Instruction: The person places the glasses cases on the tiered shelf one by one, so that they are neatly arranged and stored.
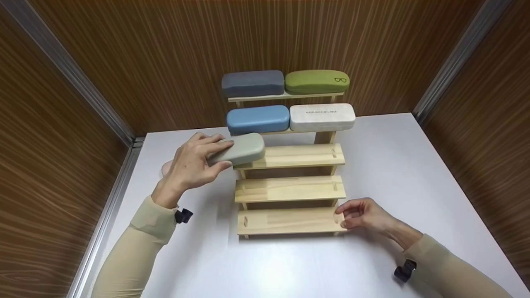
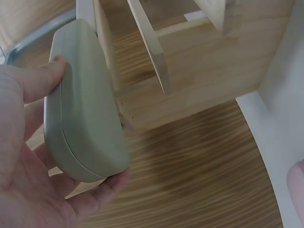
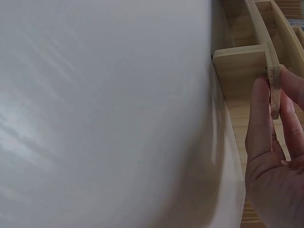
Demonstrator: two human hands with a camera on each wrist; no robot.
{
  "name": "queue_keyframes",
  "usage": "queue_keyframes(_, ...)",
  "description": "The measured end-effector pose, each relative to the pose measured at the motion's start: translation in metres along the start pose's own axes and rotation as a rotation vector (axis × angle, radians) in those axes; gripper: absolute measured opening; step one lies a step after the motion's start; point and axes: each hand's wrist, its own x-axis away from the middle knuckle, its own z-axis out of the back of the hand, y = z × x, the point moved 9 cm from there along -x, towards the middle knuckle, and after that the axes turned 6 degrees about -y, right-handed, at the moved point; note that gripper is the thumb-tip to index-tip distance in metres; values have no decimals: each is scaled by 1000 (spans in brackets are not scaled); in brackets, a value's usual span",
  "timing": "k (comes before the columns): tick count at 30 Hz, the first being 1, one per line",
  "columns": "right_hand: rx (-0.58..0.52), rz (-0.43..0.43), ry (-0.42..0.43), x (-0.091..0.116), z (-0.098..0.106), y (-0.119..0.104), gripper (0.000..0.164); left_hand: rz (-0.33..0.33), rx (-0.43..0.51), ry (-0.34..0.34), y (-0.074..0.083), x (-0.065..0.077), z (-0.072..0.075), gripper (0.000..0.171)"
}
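My left hand [image 1: 192, 163] grips a pale grey-green glasses case [image 1: 244, 150] between thumb and fingers, at the left end of the third shelf from the top. In the left wrist view the closed case shows a seam along its side, with the thumb on one face and fingertips round its lower end. A stepped wooden rack [image 1: 294, 188] stands on the white table. My right hand [image 1: 368, 217] pinches the right end of its lowest shelf [image 3: 274, 90], thumb on one side and fingers on the other.
On the top shelf sit a grey-blue case [image 1: 253, 85] and a green case [image 1: 316, 82]. Below them are a blue case [image 1: 258, 119] and a white case [image 1: 323, 118]. Something pinkish [image 1: 166, 167] lies partly hidden behind my left hand. Wood-grain panels [image 1: 265, 33] enclose the table [image 1: 265, 269].
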Motion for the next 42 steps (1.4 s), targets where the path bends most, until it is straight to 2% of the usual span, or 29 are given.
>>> queue_keyframes(10,19,46,-31,-1,-1,-3,35,-33,17,-10,16,-15,-7,48)
queue_keyframes(16,5,21,-28,0,-2,-1,35,-89,13,-24,29,-24,-15,47)
queue_keyframes(24,10,14,-10,1,-1,0,35,-132,5,-55,44,-38,-26,46)
queue_keyframes(34,37,7,10,1,1,-1,37,-168,25,-74,65,-51,-45,47)
queue_keyframes(42,38,3,5,1,1,1,40,-171,7,-90,82,-66,-63,50)
